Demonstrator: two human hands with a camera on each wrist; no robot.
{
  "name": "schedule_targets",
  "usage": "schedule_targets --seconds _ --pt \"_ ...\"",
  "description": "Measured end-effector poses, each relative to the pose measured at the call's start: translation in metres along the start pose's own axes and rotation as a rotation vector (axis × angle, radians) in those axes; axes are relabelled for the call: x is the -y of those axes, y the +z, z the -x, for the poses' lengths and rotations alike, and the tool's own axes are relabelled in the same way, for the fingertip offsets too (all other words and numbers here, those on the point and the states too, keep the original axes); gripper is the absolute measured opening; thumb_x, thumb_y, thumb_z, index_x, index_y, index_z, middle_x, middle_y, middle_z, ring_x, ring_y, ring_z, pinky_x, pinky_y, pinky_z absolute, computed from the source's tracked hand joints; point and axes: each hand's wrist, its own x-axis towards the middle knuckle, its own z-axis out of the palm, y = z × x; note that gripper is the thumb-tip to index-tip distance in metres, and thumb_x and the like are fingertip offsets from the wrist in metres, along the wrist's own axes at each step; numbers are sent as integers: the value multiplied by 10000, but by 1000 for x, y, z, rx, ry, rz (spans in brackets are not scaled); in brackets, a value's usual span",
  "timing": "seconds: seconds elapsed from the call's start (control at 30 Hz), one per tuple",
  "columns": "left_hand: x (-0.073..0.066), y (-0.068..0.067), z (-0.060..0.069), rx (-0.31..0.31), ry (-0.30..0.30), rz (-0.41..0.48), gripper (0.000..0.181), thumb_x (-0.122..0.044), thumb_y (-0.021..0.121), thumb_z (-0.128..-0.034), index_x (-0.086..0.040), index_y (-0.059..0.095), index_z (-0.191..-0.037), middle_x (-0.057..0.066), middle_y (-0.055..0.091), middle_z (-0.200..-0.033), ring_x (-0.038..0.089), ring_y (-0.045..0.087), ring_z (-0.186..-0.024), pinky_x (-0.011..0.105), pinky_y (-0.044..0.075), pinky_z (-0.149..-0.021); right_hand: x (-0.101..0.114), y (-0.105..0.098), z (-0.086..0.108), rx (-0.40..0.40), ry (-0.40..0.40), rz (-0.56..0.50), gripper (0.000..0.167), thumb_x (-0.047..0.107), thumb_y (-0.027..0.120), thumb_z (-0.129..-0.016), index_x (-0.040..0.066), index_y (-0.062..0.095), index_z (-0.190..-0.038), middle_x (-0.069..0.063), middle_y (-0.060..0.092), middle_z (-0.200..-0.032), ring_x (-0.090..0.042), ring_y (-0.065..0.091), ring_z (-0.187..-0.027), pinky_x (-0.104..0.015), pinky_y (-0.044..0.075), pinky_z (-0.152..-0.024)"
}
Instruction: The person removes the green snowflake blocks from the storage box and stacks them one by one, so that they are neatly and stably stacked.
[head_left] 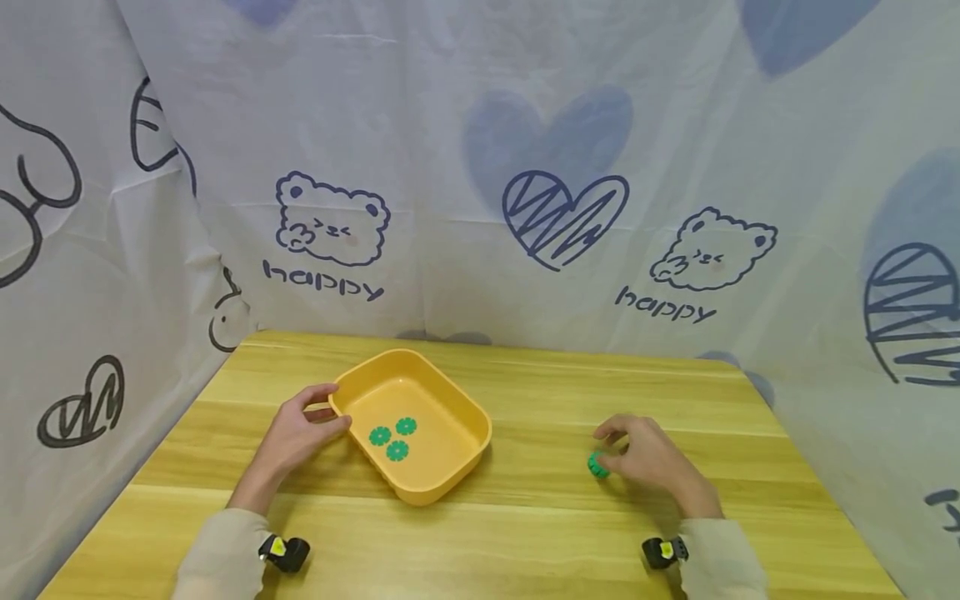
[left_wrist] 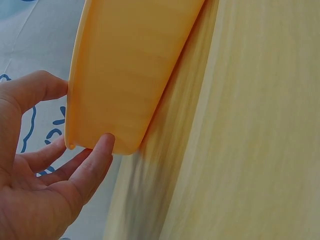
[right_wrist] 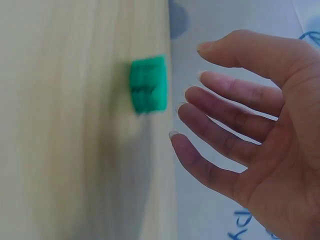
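Observation:
A yellow plastic tray [head_left: 450,392] with raised walls stands on the left half of the table. Three flat green notched discs [head_left: 406,426] lie close together on its floor. My left hand [head_left: 300,432] holds the tray at its left corner. In the left wrist view, thumb and fingers reach around that corner [left_wrist: 115,100]. On the right, my right hand [head_left: 651,454] hovers over a small green stack of notched discs [head_left: 597,465]. The right wrist view shows the stack [right_wrist: 149,85] blurred and apart from the loosely bent fingers [right_wrist: 225,120], which hold nothing.
The wooden table [head_left: 540,533] extends under both arms. A pale curtain [head_left: 450,167] printed with hearts and bears hangs behind it and along both sides. Each wrist wears a small black camera [head_left: 288,553].

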Motion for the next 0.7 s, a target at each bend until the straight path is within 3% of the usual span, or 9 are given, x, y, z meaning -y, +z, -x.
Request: schedule_targets --seconds 0.4,0.57,0.7 --pt "-1 0 -1 -2 9 -1 675 -228 741 -942 -24 451 -1516 272 461 -1533 459 558 -1344 503 524 -1091 60 7 -39 58 -143 -13 271 120 775 -893 27 730 -1143 -155 740 -1145 -281 694 -1030 -508 602 -900" --pt "-1 0 -1 -4 6 -3 671 -223 737 -943 -22 450 -1515 269 459 -1532 456 559 -1342 493 525 -1090 86 17 -55 84 -229 -21 259 130 784 -882 44 737 -1122 -141 749 -1124 -266 701 -1011 -466 620 -885" --pt "0 1 0 -3 2 1 681 -223 744 -936 -13 450 -1513 277 468 -1523 450 571 -1331 421 548 -1056 104 27 -67 102 -317 -31 239 117 781 -880 33 742 -1100 -135 756 -1092 -266 711 -980 -439 632 -855"
